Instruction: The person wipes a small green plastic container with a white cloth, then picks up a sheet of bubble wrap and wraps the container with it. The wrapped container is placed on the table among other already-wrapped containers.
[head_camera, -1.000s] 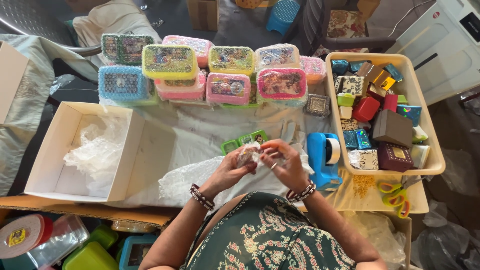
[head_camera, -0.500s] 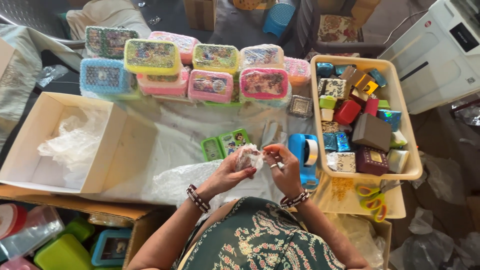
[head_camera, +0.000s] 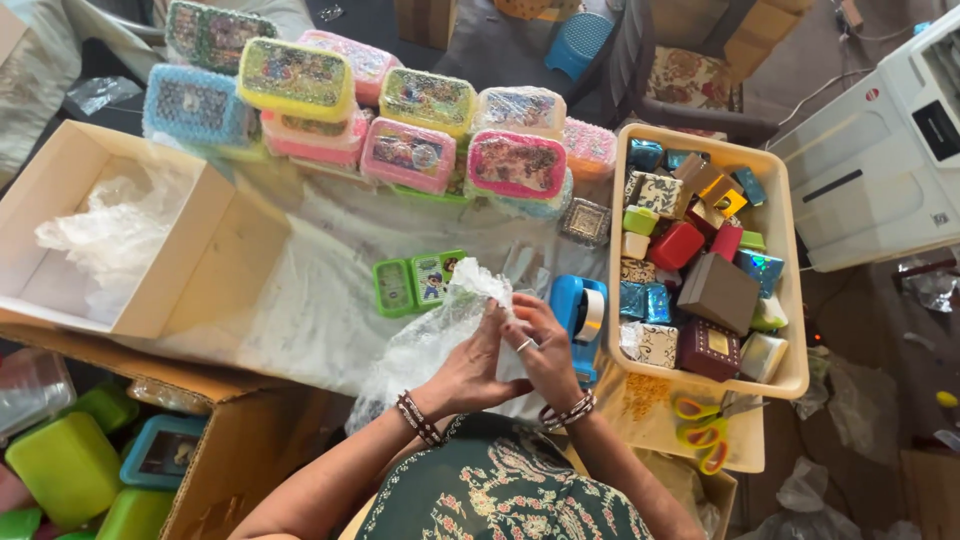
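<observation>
Clear bubble wrap (head_camera: 440, 335) is gathered between both hands at the near edge of the worktop (head_camera: 320, 300), just in front of the green box (head_camera: 418, 281) and beside the blue tape dispenser (head_camera: 578, 312). Compared with the views a second and half a second ago, the bundle sits in much the same place, but the hands have closed in tighter around it, so the wrapping appears to be at the folding or closing stage. The left hand (head_camera: 470, 372) is curled shut on the lower part of the wrap, fingers bent inward, wrist turned toward the body. The right hand (head_camera: 540, 350) is likewise closed, pinching the wrap's upper end, a ring visible. What the wrap encloses cannot be told. The beige basket (head_camera: 790, 290) of small boxes stands to the right.
</observation>
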